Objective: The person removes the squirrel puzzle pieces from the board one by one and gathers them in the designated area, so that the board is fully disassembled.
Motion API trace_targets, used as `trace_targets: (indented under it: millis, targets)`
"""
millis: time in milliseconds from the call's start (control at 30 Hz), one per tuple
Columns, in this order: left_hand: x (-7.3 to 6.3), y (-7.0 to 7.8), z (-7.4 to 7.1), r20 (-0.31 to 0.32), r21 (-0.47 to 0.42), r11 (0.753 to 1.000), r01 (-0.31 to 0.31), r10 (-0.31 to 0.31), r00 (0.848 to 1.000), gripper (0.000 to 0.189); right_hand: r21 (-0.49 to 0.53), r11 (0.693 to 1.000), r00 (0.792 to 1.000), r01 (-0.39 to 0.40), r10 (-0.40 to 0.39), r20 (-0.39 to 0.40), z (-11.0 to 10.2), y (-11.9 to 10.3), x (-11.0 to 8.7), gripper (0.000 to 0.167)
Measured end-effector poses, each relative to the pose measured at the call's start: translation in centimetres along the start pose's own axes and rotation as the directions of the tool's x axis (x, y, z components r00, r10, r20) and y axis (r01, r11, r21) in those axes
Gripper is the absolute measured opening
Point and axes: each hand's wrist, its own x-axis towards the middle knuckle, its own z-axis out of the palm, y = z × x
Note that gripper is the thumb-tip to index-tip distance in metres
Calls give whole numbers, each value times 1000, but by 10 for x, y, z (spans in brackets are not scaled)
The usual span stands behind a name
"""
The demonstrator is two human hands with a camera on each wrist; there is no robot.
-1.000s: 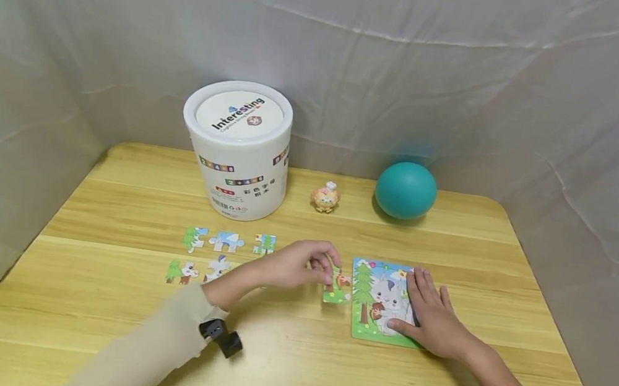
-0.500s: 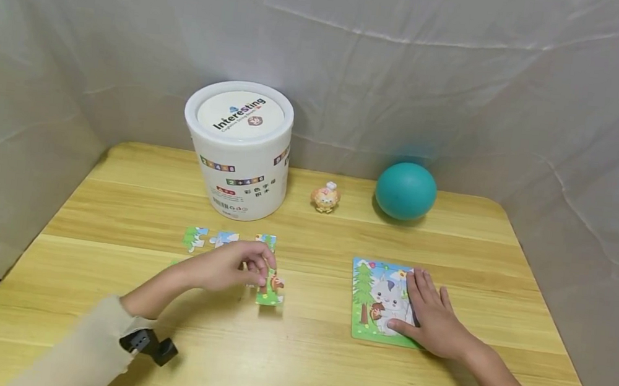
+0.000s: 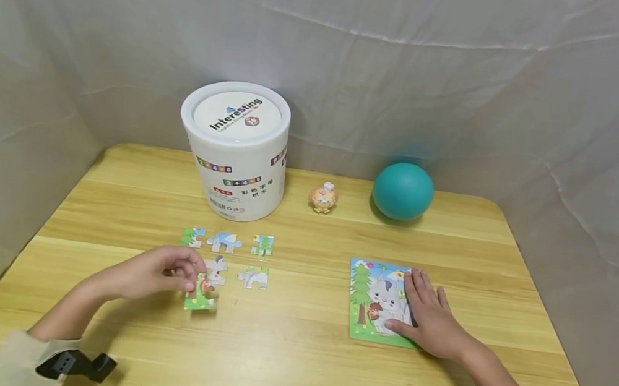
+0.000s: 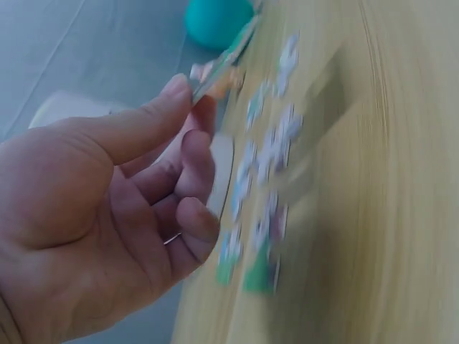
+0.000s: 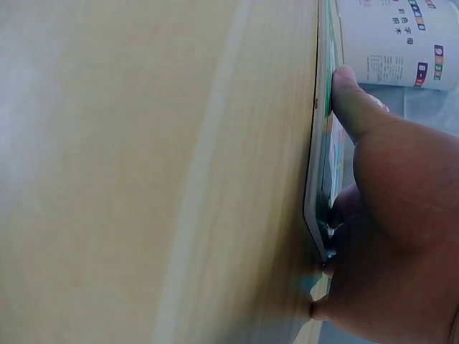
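Observation:
My left hand (image 3: 159, 272) pinches a green puzzle piece (image 3: 198, 299) between thumb and fingers, held just above the table at the left. In the left wrist view that piece (image 4: 233, 50) is seen nearly edge-on at the fingertips. Around it lie loose puzzle pieces: a tree corner (image 3: 191, 237), a sky piece (image 3: 224, 242), another tree piece (image 3: 263, 244), a grey-and-white piece (image 3: 216, 270) and a white one (image 3: 253, 277). On the right, my right hand (image 3: 434, 320) rests flat on the puzzle board (image 3: 365, 335), covering its right part; a grey cartoon animal shows on the left.
A white lidded bucket (image 3: 233, 167) stands at the back left. Right of it sit a small orange figurine (image 3: 323, 199) and a teal ball (image 3: 403, 191). A grey cloth (image 3: 353, 85) hangs behind the wooden table (image 3: 293, 365).
My left hand has carried the green piece leftward from beside the board to the loose pieces. My right hand has stayed on the board.

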Motion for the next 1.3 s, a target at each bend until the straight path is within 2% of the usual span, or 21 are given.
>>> trace_targets:
  millis: [267, 433, 533, 833, 1067, 1167, 1300]
  targets:
    - [-33, -23, -21, 47, -56, 998, 0, 3, 999, 21, -2, 1000, 1000, -11, 11, 13, 1, 3, 1, 107]
    - [-45, -32, -27, 97, -120, 992, 25, -13, 995, 24, 13, 1000, 1000, -19, 19, 13, 0, 2, 1, 107]
    - [-46, -35, -27, 109, -135, 990, 35, -21, 994, 24, 17, 1000, 1000, -18, 18, 14, 0, 1, 1, 107]
    - [-47, -41, -25, 97, -124, 991, 57, -45, 994, 19, 11, 1000, 1000, -22, 21, 15, 1, 3, 0, 107]
    - [-49, -40, -24, 35, -32, 998, 59, -58, 998, 17, 8, 1000, 1000, -15, 15, 13, 2, 5, 1, 107]
    - [-47, -35, -24, 32, 1, 999, 34, -34, 999, 16, 3, 1000, 1000, -14, 14, 13, 2, 4, 1, 107]
    - [-36, -21, -24, 53, 48, 998, -32, 29, 998, 15, -23, 1000, 1000, -15, 15, 4, 1, 4, 0, 106]
